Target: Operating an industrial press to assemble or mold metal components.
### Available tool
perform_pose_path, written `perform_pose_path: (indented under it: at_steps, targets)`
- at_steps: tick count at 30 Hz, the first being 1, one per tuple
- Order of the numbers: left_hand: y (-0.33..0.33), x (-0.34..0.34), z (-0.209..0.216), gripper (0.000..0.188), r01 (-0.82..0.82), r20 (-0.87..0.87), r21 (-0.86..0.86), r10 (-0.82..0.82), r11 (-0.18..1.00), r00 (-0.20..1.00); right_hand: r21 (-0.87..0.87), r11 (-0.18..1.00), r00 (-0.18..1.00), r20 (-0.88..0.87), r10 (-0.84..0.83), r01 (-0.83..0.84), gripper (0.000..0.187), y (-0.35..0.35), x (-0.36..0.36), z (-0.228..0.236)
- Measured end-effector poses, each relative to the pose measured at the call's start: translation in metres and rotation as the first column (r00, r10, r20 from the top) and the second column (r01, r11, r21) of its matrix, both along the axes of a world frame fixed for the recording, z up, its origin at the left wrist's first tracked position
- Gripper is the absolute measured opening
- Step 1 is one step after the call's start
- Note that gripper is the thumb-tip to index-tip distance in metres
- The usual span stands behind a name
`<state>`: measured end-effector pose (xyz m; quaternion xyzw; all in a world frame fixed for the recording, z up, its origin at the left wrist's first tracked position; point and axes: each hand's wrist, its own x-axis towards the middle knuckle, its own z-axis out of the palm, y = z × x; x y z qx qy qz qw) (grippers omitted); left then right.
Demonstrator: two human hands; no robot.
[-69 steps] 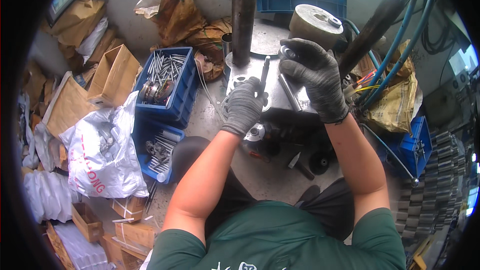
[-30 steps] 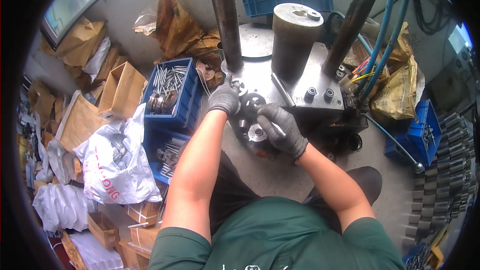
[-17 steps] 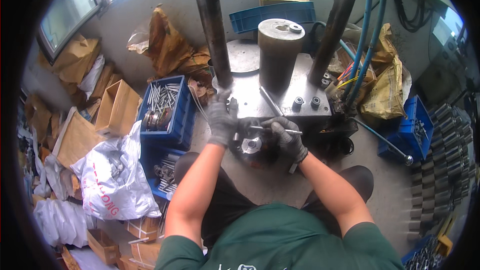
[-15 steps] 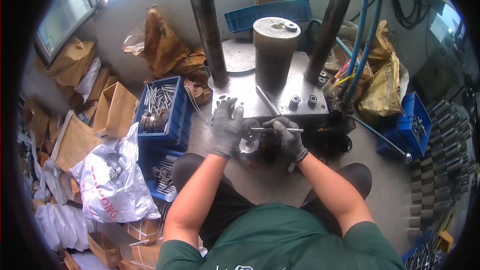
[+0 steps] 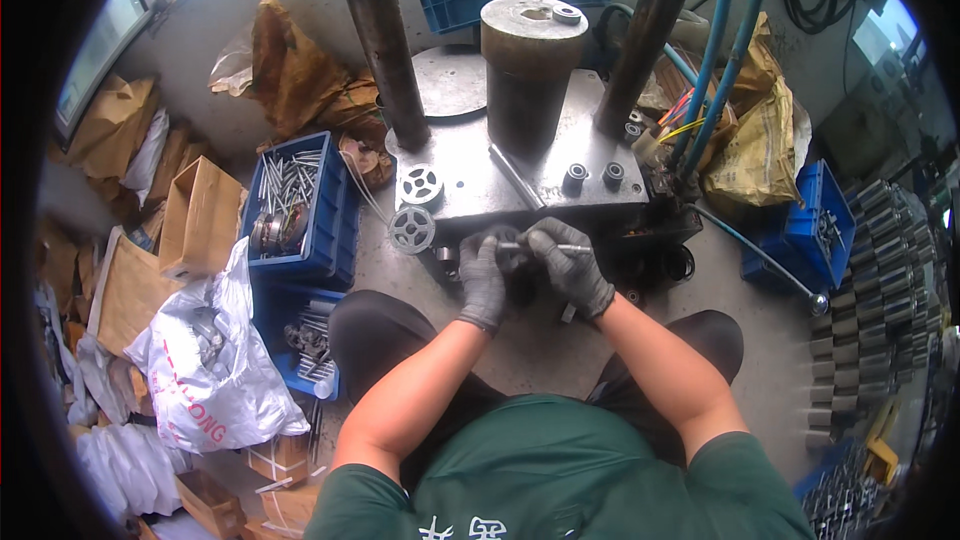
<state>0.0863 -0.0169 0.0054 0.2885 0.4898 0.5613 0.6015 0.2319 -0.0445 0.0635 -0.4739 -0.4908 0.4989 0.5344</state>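
My right hand, in a dark grey glove, grips a thin metal shaft that lies roughly level across my fingers. Its left end reaches my left hand, gloved alike, whose closed fingers pinch it; anything small between them is hidden. Both hands are just in front of the steel press table. Left of them, one spoked metal disc lies on the table's corner and another spoked disc sits at its front edge. A loose steel rod rests slantwise on the table behind my hands.
Two small bearings stand on the table, right of a thick steel cylinder between two dark columns. Blue crates of metal rods are at the left, near a white sack. A ball-ended lever juts out at right.
My left hand has left the table's left corner, uncovering the spoked discs, and moved right to the shaft's end. My right hand still grips the shaft. The view has shifted slightly.
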Motion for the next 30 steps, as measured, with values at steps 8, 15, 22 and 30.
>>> perform_pose_path:
  at_steps: [8, 15, 22, 30]
  targets:
    - [-0.064, 0.019, -0.029, 0.029, 0.563, 0.368, -0.100, -0.495, 0.820, 0.787, -0.015, 0.973, 0.520, 0.844, 0.136, -0.229, 0.037, -0.032, 0.015, 0.041]
    - [-0.042, 0.026, 0.000, 0.041, 0.827, 0.143, -0.158, -0.816, 0.540, 0.560, -0.343, 0.939, 0.903, 0.409, 0.134, 0.016, 0.046, -0.014, 0.048, 0.030]
    - [-0.055, 0.041, -0.025, 0.044, 0.879, 0.198, -0.016, -0.860, 0.477, 0.470, -0.437, 0.899, 0.851, 0.457, 0.257, -0.037, 0.040, 0.000, 0.053, 0.004]
    - [-0.049, 0.036, -0.006, 0.043, 0.825, 0.245, -0.087, -0.790, 0.559, 0.562, -0.475, 0.878, 0.781, 0.525, 0.339, -0.061, 0.043, 0.030, 0.044, 0.015]
